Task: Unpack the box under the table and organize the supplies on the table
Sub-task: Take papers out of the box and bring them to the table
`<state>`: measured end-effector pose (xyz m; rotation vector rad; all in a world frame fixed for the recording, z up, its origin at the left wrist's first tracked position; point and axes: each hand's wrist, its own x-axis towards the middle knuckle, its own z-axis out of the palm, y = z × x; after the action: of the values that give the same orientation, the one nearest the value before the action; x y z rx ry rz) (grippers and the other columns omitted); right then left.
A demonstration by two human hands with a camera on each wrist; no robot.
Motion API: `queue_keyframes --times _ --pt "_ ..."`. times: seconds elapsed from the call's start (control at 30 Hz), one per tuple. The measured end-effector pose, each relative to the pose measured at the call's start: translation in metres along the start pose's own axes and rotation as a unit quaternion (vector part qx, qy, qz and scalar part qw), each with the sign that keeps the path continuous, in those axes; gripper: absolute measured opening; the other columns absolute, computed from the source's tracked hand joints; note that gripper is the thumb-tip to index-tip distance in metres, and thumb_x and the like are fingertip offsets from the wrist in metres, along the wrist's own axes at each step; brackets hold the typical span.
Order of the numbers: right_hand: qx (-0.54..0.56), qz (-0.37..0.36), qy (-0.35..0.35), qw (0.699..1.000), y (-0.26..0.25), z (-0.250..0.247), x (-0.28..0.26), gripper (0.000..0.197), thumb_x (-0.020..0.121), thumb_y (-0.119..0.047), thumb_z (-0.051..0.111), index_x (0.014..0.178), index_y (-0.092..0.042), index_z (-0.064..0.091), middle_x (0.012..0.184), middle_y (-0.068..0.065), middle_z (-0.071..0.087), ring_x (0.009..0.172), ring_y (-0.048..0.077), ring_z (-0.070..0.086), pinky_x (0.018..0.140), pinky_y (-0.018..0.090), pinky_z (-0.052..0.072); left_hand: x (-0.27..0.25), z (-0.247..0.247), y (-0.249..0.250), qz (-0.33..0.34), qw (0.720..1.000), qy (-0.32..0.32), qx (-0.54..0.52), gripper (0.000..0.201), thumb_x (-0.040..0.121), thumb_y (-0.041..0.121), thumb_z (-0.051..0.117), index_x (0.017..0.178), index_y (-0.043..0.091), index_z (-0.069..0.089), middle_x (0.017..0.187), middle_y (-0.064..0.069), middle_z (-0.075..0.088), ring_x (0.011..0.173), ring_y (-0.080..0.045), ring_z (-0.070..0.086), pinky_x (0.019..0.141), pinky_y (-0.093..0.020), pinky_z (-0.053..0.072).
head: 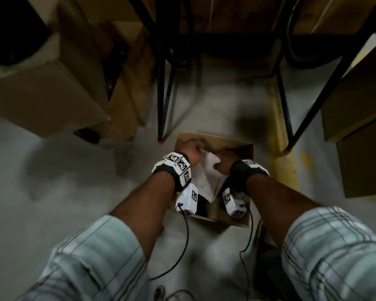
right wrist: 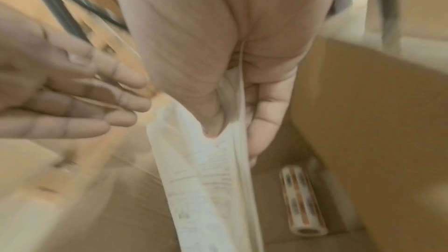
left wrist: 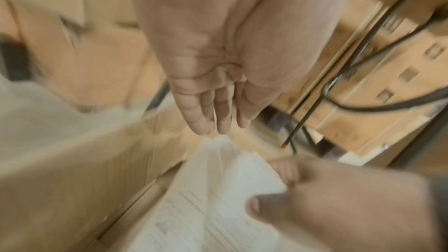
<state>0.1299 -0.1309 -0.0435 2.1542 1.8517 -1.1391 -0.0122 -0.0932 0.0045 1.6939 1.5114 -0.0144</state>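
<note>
An open cardboard box [head: 243, 148] stands on the floor between the table legs, and both my hands are inside it. My right hand [head: 225, 161] pinches a sheaf of white printed papers [head: 206, 177] between thumb and fingers and holds it upright in the box; the right wrist view shows this grip [right wrist: 232, 133] on the papers [right wrist: 206, 179]. My left hand [head: 191, 153] is beside the papers' top corner with straight fingers [left wrist: 206, 118] and grips nothing. A printed roll [right wrist: 303, 202] lies on the box bottom.
Black table legs [head: 163, 101] with orange feet stand just beyond the box. Large cardboard boxes [head: 52, 94] are stacked at the left, and more [head: 360, 118] at the right. The floor is grey concrete [head: 74, 181]. Cables run from my wrist cameras.
</note>
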Motion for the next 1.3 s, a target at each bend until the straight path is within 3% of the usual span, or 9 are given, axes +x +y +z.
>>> queue_keyframes --times 0.4,0.53,0.73,0.83,0.9,0.97,1.1,1.2,1.3 --pt "0.131 -0.018 0.204 0.970 -0.039 -0.097 -0.187 0.041 0.089 -0.016 0.057 0.130 -0.007 0.054 0.128 0.018 0.059 0.116 0.035 0.055 0.093 0.034 0.043 -0.162 -0.087 0.097 0.064 0.992 0.112 -0.004 0.026 0.093 0.016 0.047 0.110 0.007 0.064 0.117 -0.015 0.064 0.110 -0.032 0.059 0.095 -0.034 0.048" --pt "0.262 -0.050 0.314 0.911 -0.045 -0.125 -0.247 0.027 0.088 -0.012 0.054 0.113 -0.004 0.060 0.109 0.011 0.066 0.098 0.028 0.060 0.078 0.027 0.042 -0.217 -0.112 0.118 0.112 0.978 0.177 -0.019 0.033 0.092 0.021 0.053 0.123 0.010 0.059 0.128 -0.006 0.058 0.117 -0.023 0.055 0.092 -0.025 0.042" --pt "0.386 -0.111 0.437 0.805 -0.076 -0.196 -0.326 0.026 0.089 -0.009 0.057 0.114 -0.004 0.062 0.111 0.013 0.066 0.103 0.029 0.062 0.091 0.038 0.049 -0.279 -0.154 0.164 0.156 0.956 0.243 -0.051 0.061 0.089 0.037 0.058 0.139 0.007 0.040 0.141 -0.015 0.046 0.127 -0.028 0.047 0.107 -0.036 0.038" --pt "0.607 -0.159 0.380 0.679 -0.096 -0.232 -0.358 0.033 0.093 -0.004 0.053 0.126 -0.003 0.054 0.120 0.015 0.062 0.106 0.032 0.061 0.092 0.043 0.051 -0.307 -0.170 0.186 0.170 0.940 0.268 -0.123 0.079 0.089 0.046 0.057 0.147 0.005 0.025 0.151 -0.013 0.035 0.138 -0.026 0.035 0.114 -0.034 0.030" --pt "0.712 -0.169 0.290 0.616 -0.108 -0.250 -0.375 0.034 0.096 -0.007 0.050 0.130 -0.007 0.049 0.119 0.013 0.060 0.090 0.026 0.063 0.071 0.037 0.058 -0.319 -0.175 0.198 0.174 0.939 0.246 -0.168 0.085 0.086 0.058 0.054 0.147 0.007 0.026 0.148 -0.012 0.039 0.136 -0.027 0.040 0.113 -0.035 0.033" --pt "0.738 -0.169 0.237 0.609 -0.117 -0.260 -0.387 0.036 0.098 -0.012 0.046 0.134 -0.006 0.046 0.115 0.013 0.059 0.077 0.021 0.060 0.047 0.024 0.054 -0.328 -0.175 0.212 0.177 0.941 0.207 -0.199 0.091 0.075 0.076 0.049 0.137 0.010 0.042 0.136 -0.012 0.053 0.125 -0.030 0.052 0.107 -0.041 0.042" --pt "0.750 -0.196 0.180 0.606 -0.138 -0.262 -0.401 0.031 0.100 -0.014 0.042 0.130 -0.007 0.049 0.097 0.007 0.063 0.069 0.018 0.065 0.041 0.019 0.049 -0.335 -0.176 0.230 0.196 0.933 0.141 -0.265 0.100 0.051 0.087 0.048 0.120 0.016 0.061 0.121 -0.006 0.066 0.110 -0.026 0.061 0.102 -0.043 0.046" --pt "0.763 -0.215 0.146 0.592 -0.149 -0.253 -0.400 0.028 0.099 -0.009 0.044 0.125 -0.006 0.052 0.113 0.014 0.064 0.081 0.023 0.070 0.055 0.029 0.058 -0.340 -0.179 0.234 0.221 0.901 0.139 -0.347 0.059 0.082 0.057 0.059 0.125 0.016 0.059 0.123 -0.001 0.065 0.112 -0.021 0.060 0.105 -0.040 0.044" --pt "0.757 -0.194 0.138 0.608 -0.153 -0.245 -0.392 0.025 0.095 -0.006 0.049 0.119 -0.009 0.056 0.114 0.011 0.065 0.094 0.024 0.064 0.074 0.036 0.055 -0.335 -0.184 0.230 0.226 0.869 0.181 -0.400 0.033 0.093 0.026 0.057 0.121 0.008 0.060 0.121 -0.010 0.065 0.110 -0.026 0.063 0.102 -0.043 0.047"
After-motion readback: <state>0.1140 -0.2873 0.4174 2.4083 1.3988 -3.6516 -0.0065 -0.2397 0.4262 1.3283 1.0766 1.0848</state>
